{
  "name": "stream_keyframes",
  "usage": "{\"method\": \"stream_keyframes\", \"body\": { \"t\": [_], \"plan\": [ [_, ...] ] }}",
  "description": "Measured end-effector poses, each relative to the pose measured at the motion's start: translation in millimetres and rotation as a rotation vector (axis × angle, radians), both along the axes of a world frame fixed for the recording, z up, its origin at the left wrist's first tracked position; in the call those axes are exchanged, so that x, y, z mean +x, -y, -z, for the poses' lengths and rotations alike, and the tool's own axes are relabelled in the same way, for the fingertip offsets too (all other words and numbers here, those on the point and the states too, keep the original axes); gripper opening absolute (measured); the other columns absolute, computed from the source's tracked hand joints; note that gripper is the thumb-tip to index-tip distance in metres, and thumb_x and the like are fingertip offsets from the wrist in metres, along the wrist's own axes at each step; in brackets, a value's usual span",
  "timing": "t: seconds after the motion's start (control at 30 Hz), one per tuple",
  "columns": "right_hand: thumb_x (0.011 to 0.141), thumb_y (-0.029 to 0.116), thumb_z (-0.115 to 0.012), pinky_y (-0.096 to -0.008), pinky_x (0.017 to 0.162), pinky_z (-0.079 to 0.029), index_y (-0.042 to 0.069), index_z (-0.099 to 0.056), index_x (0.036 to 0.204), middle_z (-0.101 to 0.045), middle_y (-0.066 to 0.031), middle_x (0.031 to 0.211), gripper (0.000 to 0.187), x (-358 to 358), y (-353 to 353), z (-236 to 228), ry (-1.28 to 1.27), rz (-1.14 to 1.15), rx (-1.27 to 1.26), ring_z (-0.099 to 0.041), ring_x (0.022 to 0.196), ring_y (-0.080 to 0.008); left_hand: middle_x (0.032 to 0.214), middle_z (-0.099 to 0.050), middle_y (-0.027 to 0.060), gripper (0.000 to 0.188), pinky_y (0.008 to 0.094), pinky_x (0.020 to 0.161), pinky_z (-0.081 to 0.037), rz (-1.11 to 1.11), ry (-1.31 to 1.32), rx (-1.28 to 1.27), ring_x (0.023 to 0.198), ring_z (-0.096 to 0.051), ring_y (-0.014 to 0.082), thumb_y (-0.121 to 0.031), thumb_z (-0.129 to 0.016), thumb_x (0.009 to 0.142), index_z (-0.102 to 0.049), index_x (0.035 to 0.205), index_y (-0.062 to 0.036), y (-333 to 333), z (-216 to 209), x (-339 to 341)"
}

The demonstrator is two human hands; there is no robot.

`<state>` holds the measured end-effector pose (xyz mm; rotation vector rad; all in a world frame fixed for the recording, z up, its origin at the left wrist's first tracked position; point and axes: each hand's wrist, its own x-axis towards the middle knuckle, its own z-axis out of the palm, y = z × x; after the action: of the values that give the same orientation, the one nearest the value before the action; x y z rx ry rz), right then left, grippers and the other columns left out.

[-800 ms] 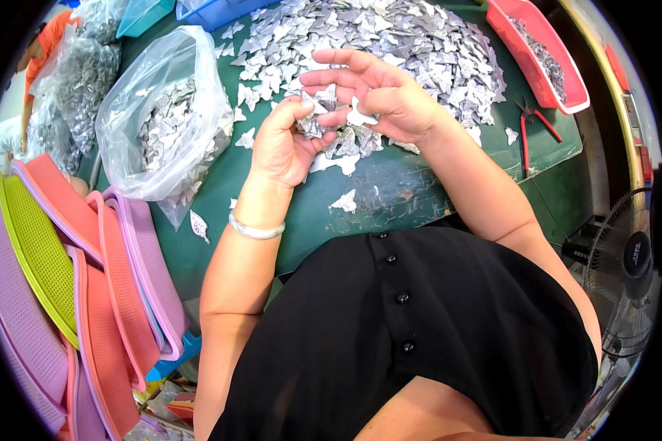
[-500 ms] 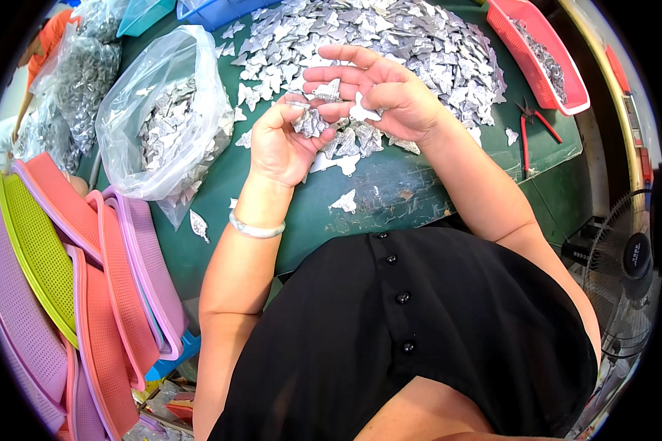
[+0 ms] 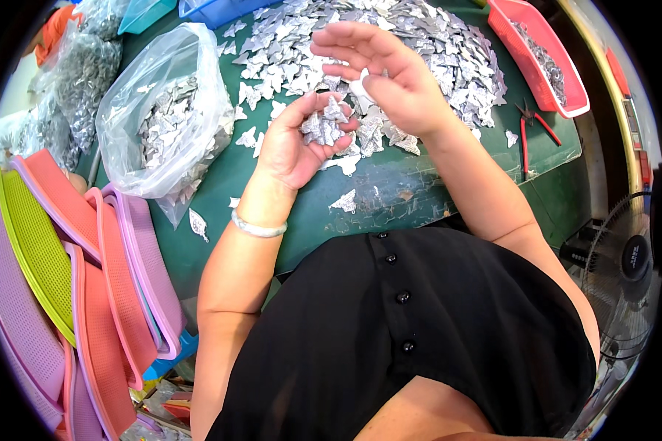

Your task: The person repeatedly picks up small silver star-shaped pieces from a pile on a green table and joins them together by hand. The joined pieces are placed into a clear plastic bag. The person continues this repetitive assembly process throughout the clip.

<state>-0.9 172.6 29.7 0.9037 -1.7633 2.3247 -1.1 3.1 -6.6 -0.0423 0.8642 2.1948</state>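
Note:
My left hand (image 3: pixel 290 151) is cupped, palm up, around a small bunch of silver butterfly-shaped metal pieces (image 3: pixel 322 128). Just above it and to the right, my right hand (image 3: pixel 401 88) pinches a single pale metal piece (image 3: pixel 360 87) with the thumb, its other fingers loosely curled. Behind both hands a wide heap of the same pieces (image 3: pixel 434 59) covers the far part of the green table (image 3: pixel 272 246). A few loose ones lie near the front edge, among them one flat piece (image 3: pixel 344 201).
At the left stands an open clear plastic bag (image 3: pixel 114 147) partly filled with metal pieces. Stacked plastic baskets (image 3: pixel 33 242) crowd the left side. Red-handled pliers (image 3: pixel 524 147) and a pink basket of metal parts (image 3: pixel 577 92) are at the right, near a fan (image 3: pixel 625 264).
My right hand has risen slightly, away from the left. The piece that was by its fingers no longer shows there. My left hand has turned a little, and more of its bunch shows.

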Motion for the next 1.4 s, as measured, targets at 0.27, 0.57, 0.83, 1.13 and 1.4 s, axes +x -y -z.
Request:
{"method": "stream_keyframes", "body": {
  "t": [0.27,0.57,0.83,1.13,1.4],
  "plan": [
    [0.063,-0.013,-0.029,-0.0328,0.093,-0.036,0.004,-0.038,0.124,-0.046,-0.0122,0.121,0.064,13,16,-2,0.024,-0.056,0.467,-0.043,0.113,-0.0205,0.102,-0.055,0.0103,0.035,0.0402,0.069,-0.048,-0.084,0.061,-0.040,0.087,-0.057,0.0246,-0.029,-0.039,0.088,-0.047,0.111,-0.0034,-6,-12,13],
    [0.084,0.007,-0.042,-0.0366,0.088,-0.041,-0.003,-0.040,0.116,-0.050,-0.0209,0.109,0.033,-7,-4,12,0.513,-0.020,-0.355,-0.050,0.101,-0.0281,0.100,-0.056,0.0146,0.041,0.0365,0.070,-0.050,0.044,0.020,0.026,0.088,-0.057,0.0271,-0.031,-0.037,0.090,-0.047,0.112,0.0020,-3,-5,6],
    [0.091,0.033,-0.036,-0.0350,0.070,-0.049,-0.004,-0.046,0.100,-0.056,-0.0175,0.089,0.039,-16,-17,23,0.819,0.036,-0.435,-0.056,0.078,-0.0255,0.098,-0.055,0.0140,0.040,0.0360,0.069,-0.051,0.025,-0.028,0.007,0.086,-0.057,0.0252,-0.030,-0.039,0.089,-0.047,0.111,0.0025,-5,-8,8],
    [0.091,0.036,-0.031,-0.0414,0.085,-0.041,-0.004,-0.044,0.107,-0.052,-0.0234,0.103,0.044,-11,-12,18,0.776,-0.121,-0.572,-0.051,0.096,-0.0321,0.101,-0.055,0.0167,0.043,0.0354,0.071,-0.049,-0.012,-0.048,0.017,0.090,-0.056,0.0286,-0.030,-0.037,0.090,-0.043,0.115,0.0053,-4,-4,6],
    [0.090,0.045,-0.026,-0.0384,0.091,-0.036,0.002,-0.033,0.126,-0.043,-0.0202,0.123,0.056,-4,-5,12,0.549,-0.149,-0.321,-0.043,0.111,-0.0300,0.101,-0.055,0.0156,0.042,0.0377,0.072,-0.049,-0.029,-0.016,-0.010,0.090,-0.056,0.0286,-0.030,-0.038,0.089,-0.046,0.113,0.0036,-5,-6,7]
  ]
}}
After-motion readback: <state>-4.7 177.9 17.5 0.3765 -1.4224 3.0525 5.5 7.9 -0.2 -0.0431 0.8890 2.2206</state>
